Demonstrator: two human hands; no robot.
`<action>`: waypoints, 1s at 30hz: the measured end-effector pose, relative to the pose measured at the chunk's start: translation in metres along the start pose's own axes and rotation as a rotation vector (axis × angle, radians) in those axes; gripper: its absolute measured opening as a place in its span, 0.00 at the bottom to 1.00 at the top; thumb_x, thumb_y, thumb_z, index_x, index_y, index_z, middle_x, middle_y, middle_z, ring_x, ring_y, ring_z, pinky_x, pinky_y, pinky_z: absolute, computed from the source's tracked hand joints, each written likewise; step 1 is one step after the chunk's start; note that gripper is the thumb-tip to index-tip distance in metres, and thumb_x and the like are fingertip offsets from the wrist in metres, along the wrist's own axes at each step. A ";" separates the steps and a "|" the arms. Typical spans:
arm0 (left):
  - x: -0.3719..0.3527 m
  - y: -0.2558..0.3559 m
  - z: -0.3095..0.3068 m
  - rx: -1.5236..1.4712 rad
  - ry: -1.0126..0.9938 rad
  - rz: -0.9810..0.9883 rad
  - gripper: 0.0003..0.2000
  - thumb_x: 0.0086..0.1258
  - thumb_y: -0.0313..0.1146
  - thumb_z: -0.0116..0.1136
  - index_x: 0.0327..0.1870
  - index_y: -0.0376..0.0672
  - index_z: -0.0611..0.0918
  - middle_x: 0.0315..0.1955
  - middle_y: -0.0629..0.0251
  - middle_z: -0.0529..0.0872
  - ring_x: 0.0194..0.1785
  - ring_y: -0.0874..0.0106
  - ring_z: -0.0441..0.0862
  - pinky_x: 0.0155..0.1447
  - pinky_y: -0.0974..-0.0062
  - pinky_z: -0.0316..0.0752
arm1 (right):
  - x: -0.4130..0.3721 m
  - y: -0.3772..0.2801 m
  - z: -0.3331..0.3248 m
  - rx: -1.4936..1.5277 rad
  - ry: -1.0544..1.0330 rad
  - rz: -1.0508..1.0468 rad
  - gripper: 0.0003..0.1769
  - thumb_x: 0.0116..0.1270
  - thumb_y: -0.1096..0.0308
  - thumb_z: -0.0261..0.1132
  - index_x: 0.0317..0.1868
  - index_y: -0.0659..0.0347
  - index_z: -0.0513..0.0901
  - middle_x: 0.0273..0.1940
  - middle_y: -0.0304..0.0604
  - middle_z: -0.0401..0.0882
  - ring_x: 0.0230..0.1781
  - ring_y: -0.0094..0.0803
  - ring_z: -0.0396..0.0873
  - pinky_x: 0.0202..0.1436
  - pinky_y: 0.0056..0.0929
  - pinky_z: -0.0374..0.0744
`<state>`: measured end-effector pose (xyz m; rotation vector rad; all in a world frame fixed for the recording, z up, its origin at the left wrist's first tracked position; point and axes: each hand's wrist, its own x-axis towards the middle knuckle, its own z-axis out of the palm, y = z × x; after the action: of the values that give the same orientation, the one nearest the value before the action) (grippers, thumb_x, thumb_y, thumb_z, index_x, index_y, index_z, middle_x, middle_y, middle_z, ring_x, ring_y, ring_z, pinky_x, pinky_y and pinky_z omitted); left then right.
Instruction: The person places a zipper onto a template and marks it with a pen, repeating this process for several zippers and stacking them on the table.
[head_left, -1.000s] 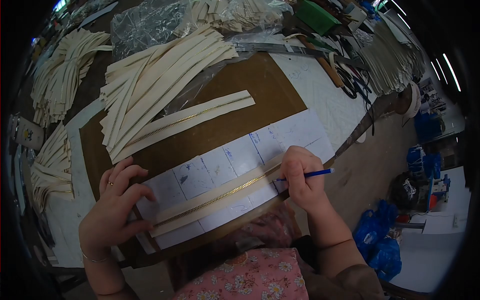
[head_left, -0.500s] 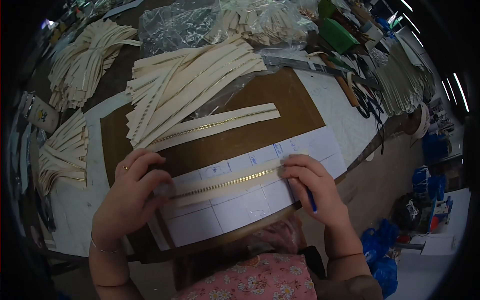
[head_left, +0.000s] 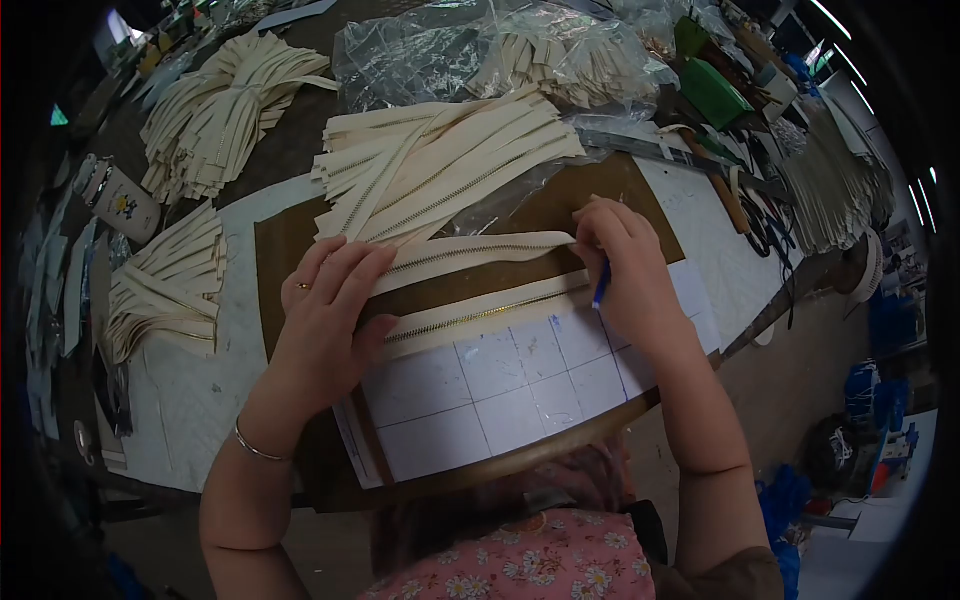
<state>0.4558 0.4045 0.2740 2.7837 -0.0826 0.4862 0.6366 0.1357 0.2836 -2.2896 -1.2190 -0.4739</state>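
Two cream zipper strips with metal teeth lie one above the other in front of me. My right hand (head_left: 622, 262) pinches the right end of the upper zipper (head_left: 480, 252), which bows slightly there. A blue pen (head_left: 602, 284) is also tucked in that hand. Over the upper zipper's left end my left hand (head_left: 335, 315) has its fingers bent and pressed on the tape; its thumb is beside the lower zipper (head_left: 480, 315). That lower strip lies along the top edge of a white ruled sheet (head_left: 520, 400) with blue pen marks. The hands hide both strips' left ends.
A brown board (head_left: 290, 240) lies under the sheet. Beyond it is a fanned zipper pile (head_left: 450, 165), with more zipper bundles (head_left: 225, 120) (head_left: 170, 285) at left. A metal ruler (head_left: 640, 147), a green box (head_left: 715, 90), plastic bags (head_left: 410, 60) and a pale bottle (head_left: 120, 200) stand around.
The lower zipper has moved up from the middle of the sheet to its top edge. Both hands have shifted away from me to the upper zipper, whose right end is now pinched. The view has shifted.
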 end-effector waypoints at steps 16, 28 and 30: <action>-0.012 0.007 -0.033 -0.723 -0.384 0.139 0.15 0.57 0.24 0.72 0.47 0.46 0.87 0.36 0.70 0.86 0.54 0.62 0.79 0.61 0.64 0.74 | -0.079 -0.035 -0.088 0.615 -0.153 0.468 0.07 0.63 0.74 0.73 0.39 0.65 0.85 0.33 0.43 0.83 0.33 0.30 0.80 0.39 0.24 0.75; -0.012 0.000 -0.032 -0.422 -0.342 0.190 0.28 0.54 0.31 0.75 0.60 0.48 0.81 0.61 0.59 0.74 0.69 0.55 0.68 0.71 0.57 0.63 | -0.088 -0.016 -0.074 0.408 -0.257 0.416 0.04 0.66 0.78 0.68 0.40 0.66 0.86 0.33 0.42 0.82 0.33 0.28 0.77 0.39 0.25 0.74; -0.014 0.001 -0.030 -0.391 -0.370 0.178 0.31 0.54 0.34 0.76 0.63 0.49 0.79 0.63 0.58 0.72 0.73 0.54 0.64 0.73 0.54 0.60 | -0.089 -0.016 -0.073 0.418 -0.240 0.422 0.04 0.66 0.78 0.68 0.40 0.65 0.85 0.33 0.42 0.82 0.32 0.28 0.77 0.38 0.24 0.74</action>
<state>0.4328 0.4131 0.2963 2.4518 -0.4596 -0.0167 0.5701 0.0422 0.3017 -2.1825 -0.8016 0.1975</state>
